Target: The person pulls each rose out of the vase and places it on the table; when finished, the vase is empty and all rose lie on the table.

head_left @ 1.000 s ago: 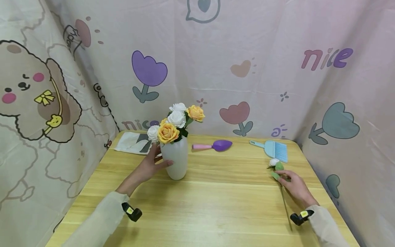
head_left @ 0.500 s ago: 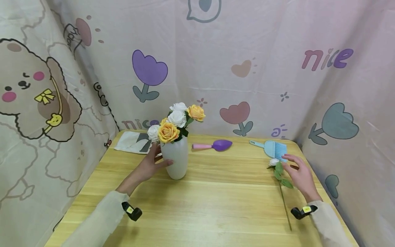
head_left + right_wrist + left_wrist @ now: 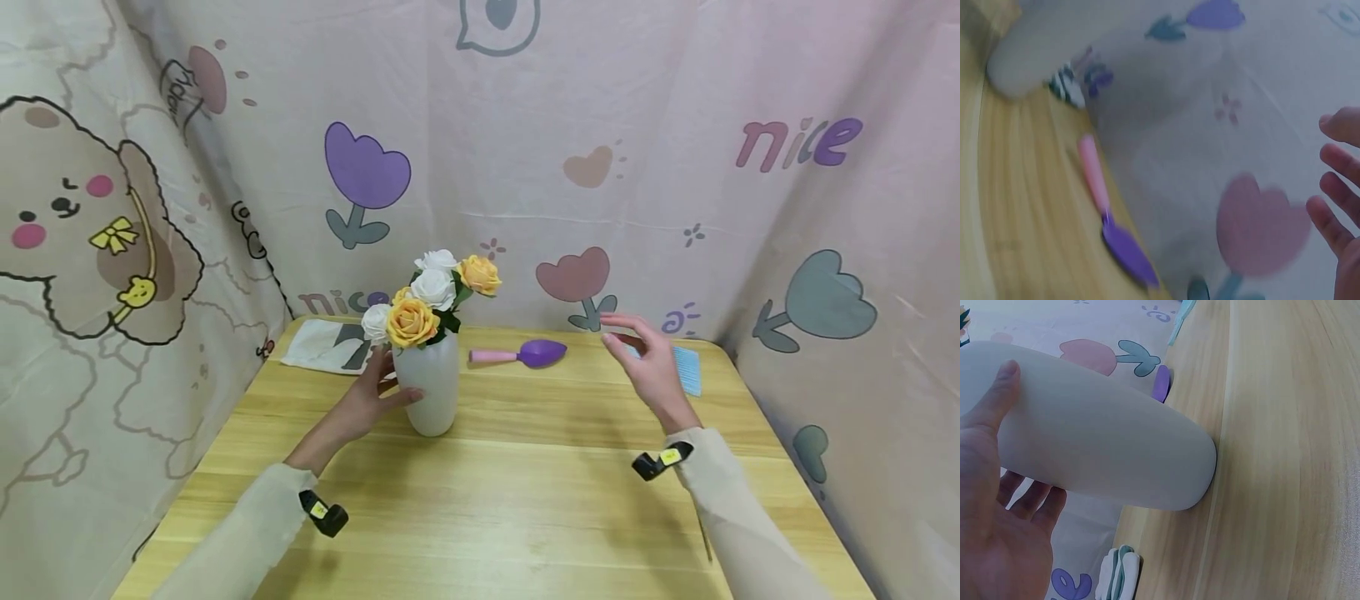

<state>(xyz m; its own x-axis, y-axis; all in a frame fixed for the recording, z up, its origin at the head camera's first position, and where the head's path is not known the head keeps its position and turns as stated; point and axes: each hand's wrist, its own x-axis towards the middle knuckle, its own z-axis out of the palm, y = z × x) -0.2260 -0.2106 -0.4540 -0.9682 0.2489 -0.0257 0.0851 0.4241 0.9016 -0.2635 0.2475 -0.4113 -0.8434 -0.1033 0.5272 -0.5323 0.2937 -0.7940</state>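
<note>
A white vase [image 3: 427, 387] stands upright on the wooden table, holding white roses [image 3: 433, 288] and yellow roses [image 3: 412, 322]. My left hand [image 3: 360, 408] grips the vase from its left side, thumb across the front and fingers behind; the left wrist view shows the same grip on the vase [image 3: 1110, 434]. My right hand [image 3: 647, 367] is raised over the table's back right, fingers apart and holding nothing. Beneath the right sleeve the thin stem [image 3: 705, 533] of a single rose lies on the table; its bloom is hidden by the arm.
A trowel [image 3: 540, 353] with a pink handle and purple blade lies at the back, right of the vase. The blue dustpan-shaped tool [image 3: 687, 371] is partly covered by my right hand. A folded white cloth [image 3: 318, 346] lies back left, before the printed curtain [image 3: 480, 167].
My right hand has let go of the single rose at the right, lifted and moved left toward the middle. The left hand and vase have stayed in place.
</note>
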